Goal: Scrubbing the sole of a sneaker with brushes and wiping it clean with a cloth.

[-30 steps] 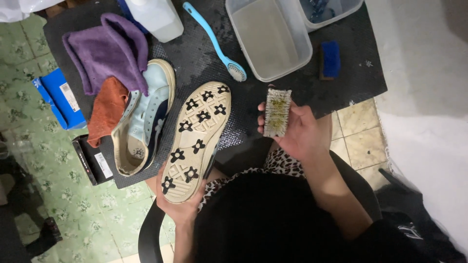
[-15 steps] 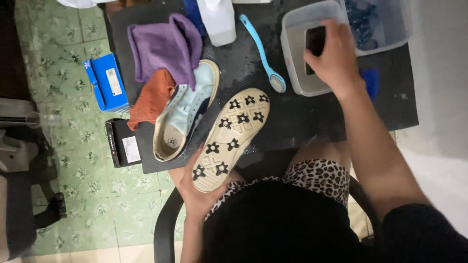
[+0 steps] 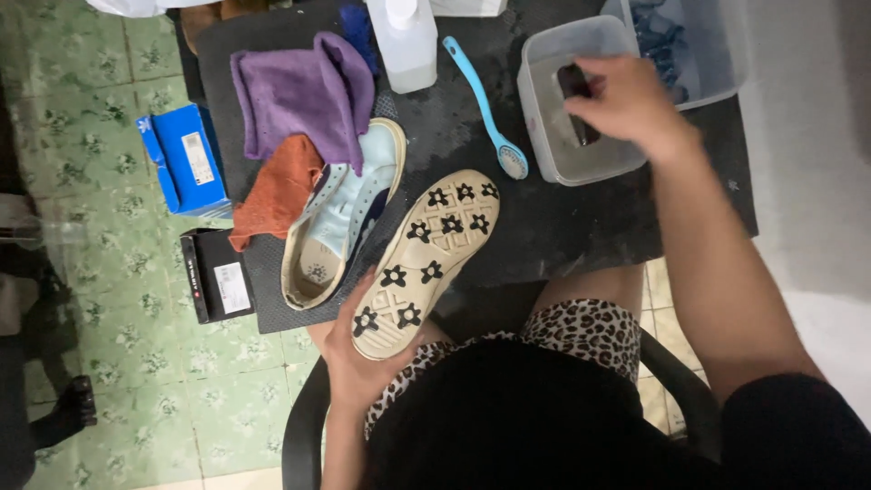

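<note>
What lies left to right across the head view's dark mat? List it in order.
Blue box → orange cloth → upright pale-blue shoe → sole-up shoe in the left hand → blue brush → grey tub, with the right hand in it.

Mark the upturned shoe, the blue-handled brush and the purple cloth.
upturned shoe (image 3: 426, 259), head view, middle of the studded sole.
blue-handled brush (image 3: 481, 100), head view, mid-handle.
purple cloth (image 3: 304, 100), head view, centre of the folds.
</note>
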